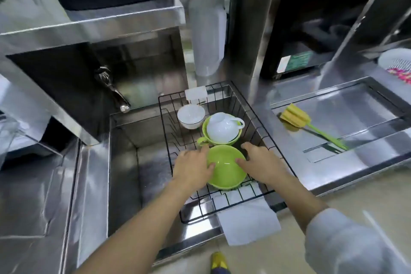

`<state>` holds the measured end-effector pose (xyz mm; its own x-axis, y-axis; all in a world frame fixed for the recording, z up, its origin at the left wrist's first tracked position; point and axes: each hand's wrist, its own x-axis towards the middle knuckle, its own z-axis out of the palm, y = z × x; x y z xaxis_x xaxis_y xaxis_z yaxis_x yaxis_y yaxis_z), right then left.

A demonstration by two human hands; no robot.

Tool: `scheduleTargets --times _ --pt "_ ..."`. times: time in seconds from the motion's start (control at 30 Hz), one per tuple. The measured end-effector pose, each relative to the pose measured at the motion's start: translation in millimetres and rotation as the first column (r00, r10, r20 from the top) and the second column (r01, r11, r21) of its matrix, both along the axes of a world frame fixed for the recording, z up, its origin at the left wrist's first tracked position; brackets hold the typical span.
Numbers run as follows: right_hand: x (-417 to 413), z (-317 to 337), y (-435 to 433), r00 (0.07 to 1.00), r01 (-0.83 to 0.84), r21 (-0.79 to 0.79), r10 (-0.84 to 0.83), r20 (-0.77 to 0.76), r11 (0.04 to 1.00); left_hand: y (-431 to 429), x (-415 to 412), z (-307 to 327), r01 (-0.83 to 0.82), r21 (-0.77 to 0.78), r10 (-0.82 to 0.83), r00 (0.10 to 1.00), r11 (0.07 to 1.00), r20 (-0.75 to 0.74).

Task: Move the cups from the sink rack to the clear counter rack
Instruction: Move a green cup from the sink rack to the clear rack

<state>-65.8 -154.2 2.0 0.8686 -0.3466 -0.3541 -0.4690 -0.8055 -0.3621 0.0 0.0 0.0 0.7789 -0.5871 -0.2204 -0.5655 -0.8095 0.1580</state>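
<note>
Both forearms reach forward over the near edge of the sink rack [224, 204]. The left hand [192, 168] grips the left rim of the near green cup [225, 172], thumb hooked inside. The right hand [260, 163] grips the right rim the same way. This cup sits upright toward the rack's near edge. Behind it, a white cup [222, 129] lies tipped inside a second green cup [203, 140].

A head-worn camera is looking forward and down into a steel sink [124, 162] (wide-angle, so edges are bowing). It is hovering close over the wire rack [249, 115], with the left hand [192, 168], right hand [261, 164] and green cup [224, 169] sitting near frame centre.
</note>
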Motion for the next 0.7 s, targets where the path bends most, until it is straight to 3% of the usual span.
scheduleTargets --times 0.23,0.33,0.43,0.5,0.6,0.7 --pt "8 -16 -1 0.996 0.056 0.182 -0.042 -0.081 0.982 -4 4 -12 -0.088 0.073 0.091 0.995 0.994 -0.044" --pt "9 -12 -4 0.998 0.061 0.241 -0.052 -0.042 0.969 -2 5 -10 -0.123 -0.026 0.121 0.99 0.992 -0.073" --pt "7 7 -4 0.997 -0.009 0.238 -0.009 0.074 0.971 8 5 3 -0.219 -0.23 0.196 0.973 0.948 -0.118" --pt "7 27 0 0.98 -0.037 0.251 -0.014 0.199 0.967 16 7 17 -0.303 -0.43 0.249 0.952 0.85 -0.177" --pt "13 57 13 0.906 -0.095 0.196 0.004 0.423 0.976 27 14 47 -0.409 -0.677 0.302 0.912 0.612 -0.278" --pt "18 87 36 0.779 -0.135 0.171 -0.002 0.627 0.976 46 21 79 -0.579 -0.746 0.288 0.814 0.328 -0.505"
